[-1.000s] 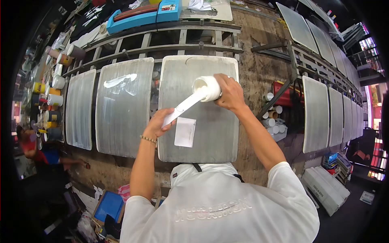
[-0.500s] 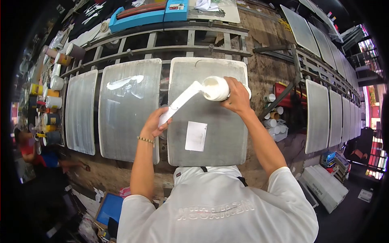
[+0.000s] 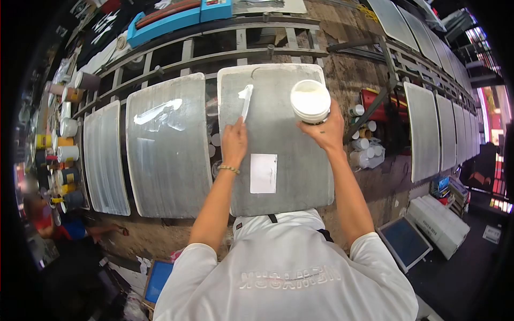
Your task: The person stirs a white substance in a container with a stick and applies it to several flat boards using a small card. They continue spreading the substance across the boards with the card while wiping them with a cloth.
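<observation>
My left hand (image 3: 235,143) grips the lower end of a white spatula (image 3: 246,103), which points away from me and carries a white blob near its tip. It is over the upper left part of the grey board (image 3: 292,160) in front of me. My right hand (image 3: 327,130) is wrapped round the side and base of a white tub (image 3: 310,100), whose open mouth shows white contents. The tub is over the board's upper right. A white paper (image 3: 263,174) lies on the board below the two hands.
Left of me, another grey board (image 3: 168,155) bears a white smear. Metal racks (image 3: 193,58) run behind the boards, with a blue machine (image 3: 160,24) beyond. Tubs (image 3: 68,127) line the far left, near another person (image 3: 51,219). Plastic-wrapped containers (image 3: 367,155) sit to the right.
The spatula has moved left, away from the tub, and turned more upright. My right hand has turned the tub from sideways to more upright. The view has shifted slightly.
</observation>
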The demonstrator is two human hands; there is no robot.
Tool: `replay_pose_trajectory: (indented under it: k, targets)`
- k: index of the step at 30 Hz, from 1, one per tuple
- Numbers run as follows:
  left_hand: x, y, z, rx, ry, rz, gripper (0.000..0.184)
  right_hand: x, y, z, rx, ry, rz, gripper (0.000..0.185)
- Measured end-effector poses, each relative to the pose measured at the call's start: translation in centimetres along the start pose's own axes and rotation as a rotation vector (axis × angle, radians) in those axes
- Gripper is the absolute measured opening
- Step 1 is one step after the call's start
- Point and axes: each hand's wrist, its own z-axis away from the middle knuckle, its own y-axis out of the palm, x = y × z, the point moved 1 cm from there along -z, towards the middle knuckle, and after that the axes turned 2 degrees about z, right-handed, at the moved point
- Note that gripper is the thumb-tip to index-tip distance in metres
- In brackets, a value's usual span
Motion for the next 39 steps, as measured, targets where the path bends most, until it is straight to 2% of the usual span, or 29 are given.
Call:
replay_pose_trajectory:
  k: [5,7,11,13,17,20,24,26,27,29,30,32,34,36,37,39]
  targets:
    - [-6.5,5.4,0.0,0.106,0.04,-0.158,0.035,-0.3,-3.6,4.2,-0.138,0.046,-0.081,0.087]
    - [-8.7,7.6,-0.5,0.187,0.113,-0.212,0.034,-1.3,-4.6,6.0,-0.14,0.068,-0.083,0.087]
    - [-10.0,9.3,-1.1,0.184,0.256,-0.333,0.033,-2.5,-6.0,8.9,-0.165,0.105,-0.113,0.083]
    - [-8.7,7.3,-1.6,0.194,0.334,-0.501,0.031,-3.3,-6.5,9.8,-0.143,0.025,-0.054,0.084]
    - [-4.8,0.1,-3.2,0.268,0.378,-0.723,0.028,-4.2,-6.8,10.9,-0.116,0.049,-0.058,0.08]
    - [-4.6,-5.9,-3.3,0.276,0.407,-0.667,0.027,-4.9,-6.9,11.4,-0.042,0.096,-0.16,0.086]
    - [-6.9,-6.2,-1.9,0.163,0.349,-0.447,0.027,-7.0,-6.6,11.7,0.009,0.033,-0.215,0.089]
    - [-5.6,-1.9,-2.0,0.283,0.057,0.184,0.028,-7.4,-6.5,11.1,0.011,0.035,-0.263,0.089]
    - [-6.2,-0.7,-1.5,0.293,0.071,0.169,0.028,-7.6,-6.3,10.8,0.064,0.059,-0.381,0.089]
    - [-6.8,2.0,-0.5,0.426,-0.639,0.545,0.029,-8.3,-6.1,9.6,0.109,0.078,-0.505,0.089]
    - [-5.9,2.4,-0.6,0.432,-0.635,0.535,0.029,-8.7,-5.8,9.3,0.109,0.012,-0.455,0.088]
    - [-2.2,1.5,0.1,0.353,-0.817,0.645,0.03,-8.6,-6.3,8.7,0.157,-0.071,-0.324,0.089]
    - [-0.6,-1.6,0.7,0.289,-0.853,0.649,0.03,-8.3,-6.6,8.4,0.172,-0.123,-0.293,0.089]
    - [1.6,-5.0,1.1,0.338,-0.782,0.583,0.034,-8.6,-5.8,8.0,0.184,-0.184,-0.316,0.09]
    - [0.6,-5.5,1.4,0.331,-0.784,0.592,0.034,-8.8,-5.2,8.1,0.191,-0.192,-0.312,0.09]
    - [-1.9,-6.8,1.9,0.226,-0.232,0.278,0.034,-9.5,-4.3,8.4,0.173,-0.204,-0.321,0.089]
